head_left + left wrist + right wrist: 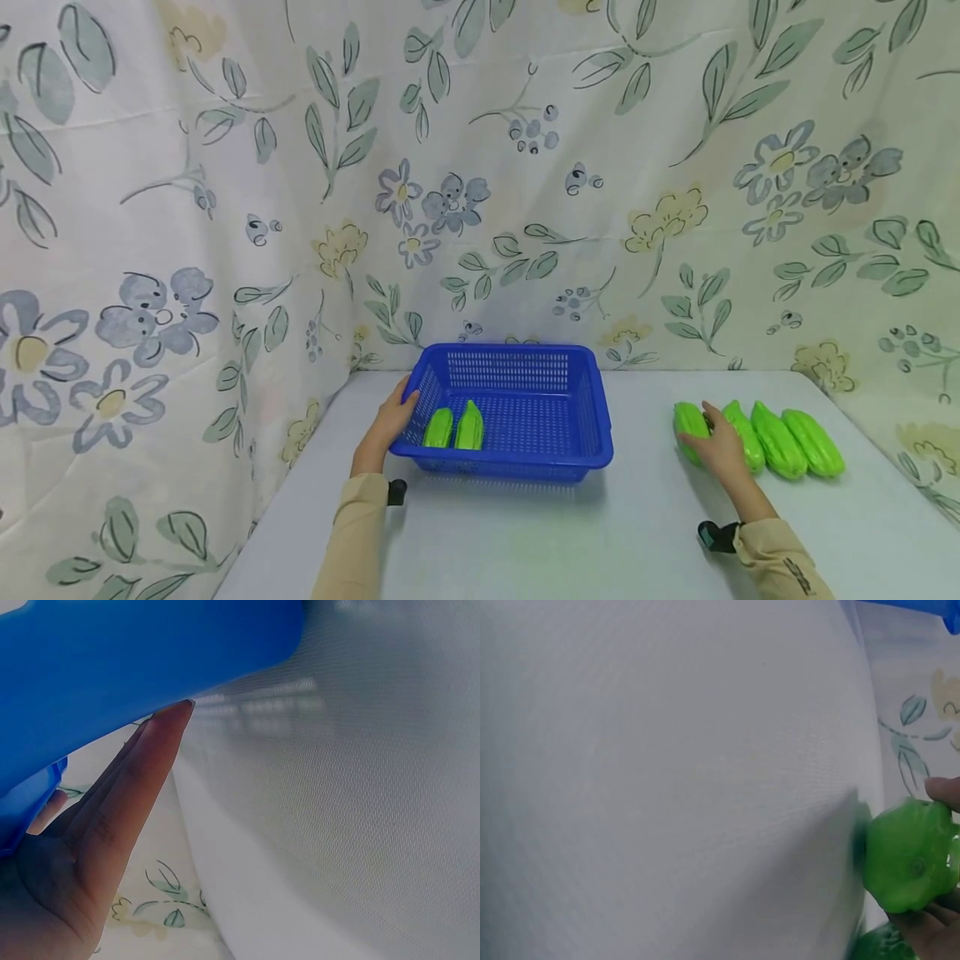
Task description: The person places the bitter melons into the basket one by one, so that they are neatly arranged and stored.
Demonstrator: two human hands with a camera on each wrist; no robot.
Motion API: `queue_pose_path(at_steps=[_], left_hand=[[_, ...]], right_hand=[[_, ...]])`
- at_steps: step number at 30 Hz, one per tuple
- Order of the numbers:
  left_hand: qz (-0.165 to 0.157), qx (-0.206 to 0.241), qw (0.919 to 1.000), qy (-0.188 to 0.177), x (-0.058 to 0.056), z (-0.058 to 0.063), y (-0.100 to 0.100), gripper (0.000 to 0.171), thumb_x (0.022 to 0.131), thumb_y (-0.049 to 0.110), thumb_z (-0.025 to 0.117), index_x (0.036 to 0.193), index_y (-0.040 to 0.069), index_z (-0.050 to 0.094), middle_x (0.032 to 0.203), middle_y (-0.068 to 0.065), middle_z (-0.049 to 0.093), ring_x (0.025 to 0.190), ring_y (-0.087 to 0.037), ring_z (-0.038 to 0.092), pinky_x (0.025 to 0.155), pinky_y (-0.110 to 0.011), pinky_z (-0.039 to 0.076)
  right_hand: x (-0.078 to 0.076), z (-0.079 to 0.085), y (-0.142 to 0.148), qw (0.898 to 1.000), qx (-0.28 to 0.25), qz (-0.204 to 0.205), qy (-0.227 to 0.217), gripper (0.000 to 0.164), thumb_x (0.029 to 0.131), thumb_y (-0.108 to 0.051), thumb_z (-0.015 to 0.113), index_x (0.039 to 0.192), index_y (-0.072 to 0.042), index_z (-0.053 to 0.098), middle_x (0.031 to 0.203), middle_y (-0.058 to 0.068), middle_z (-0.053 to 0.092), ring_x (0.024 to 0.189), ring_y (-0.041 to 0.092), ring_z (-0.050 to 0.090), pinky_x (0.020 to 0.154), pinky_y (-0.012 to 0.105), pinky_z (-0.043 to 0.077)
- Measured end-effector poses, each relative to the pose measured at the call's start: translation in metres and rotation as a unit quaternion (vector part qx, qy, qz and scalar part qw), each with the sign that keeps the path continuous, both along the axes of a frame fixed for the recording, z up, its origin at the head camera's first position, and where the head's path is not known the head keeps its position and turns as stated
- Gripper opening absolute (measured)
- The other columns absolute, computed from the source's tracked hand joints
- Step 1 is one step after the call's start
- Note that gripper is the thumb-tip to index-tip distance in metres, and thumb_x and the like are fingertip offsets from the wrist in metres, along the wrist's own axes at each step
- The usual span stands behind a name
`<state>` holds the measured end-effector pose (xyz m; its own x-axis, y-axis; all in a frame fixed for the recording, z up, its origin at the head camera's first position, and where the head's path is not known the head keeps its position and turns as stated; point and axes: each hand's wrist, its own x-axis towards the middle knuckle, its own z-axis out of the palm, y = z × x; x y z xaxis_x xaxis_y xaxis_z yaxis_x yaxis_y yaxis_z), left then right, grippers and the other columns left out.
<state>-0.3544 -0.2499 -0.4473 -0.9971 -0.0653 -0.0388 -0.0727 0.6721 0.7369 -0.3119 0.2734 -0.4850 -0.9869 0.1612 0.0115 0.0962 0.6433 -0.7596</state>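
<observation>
My left hand (389,419) grips the left rim of a blue plastic basket (510,459), its long fingers (124,810) against the outer side and the thumb over the edge. Inside, at the basket's left, lie two bright green, ridged bitter melons, one (438,428) beside the other (469,427). Far to the right, my right hand (722,446) holds the leftmost bitter melon (907,855) of a row, thumb on one side and fingers on the other. Three more bitter melons (780,442) lie side by side just right of that hand, the nearest partly hidden by it.
Everything stands on a white table (525,542). A floral cloth (525,208) hangs behind the table and along its left side. Between the basket and the row of melons is a stretch of bare tabletop (641,433).
</observation>
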Motion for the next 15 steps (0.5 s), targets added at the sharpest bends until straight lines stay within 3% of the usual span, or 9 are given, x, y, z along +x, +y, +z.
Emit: queue_pose_path(at_steps=[15], left_hand=[[-0.002,-0.002,1.0,-0.005,-0.001,0.0,-0.001,0.06,0.106,0.035,0.033,0.157,0.011,0.014,0.159,-0.026,0.023,0.144,-0.052,0.024,0.113,-0.068,0.025]], right_hand=[[0.0,0.014,-0.005,1.0,-0.005,0.008,0.023,0.08,0.093,-0.01,0.06,0.15,0.014,0.009,0.148,0.044,0.023,0.137,0.057,0.024,0.113,0.063,0.026]])
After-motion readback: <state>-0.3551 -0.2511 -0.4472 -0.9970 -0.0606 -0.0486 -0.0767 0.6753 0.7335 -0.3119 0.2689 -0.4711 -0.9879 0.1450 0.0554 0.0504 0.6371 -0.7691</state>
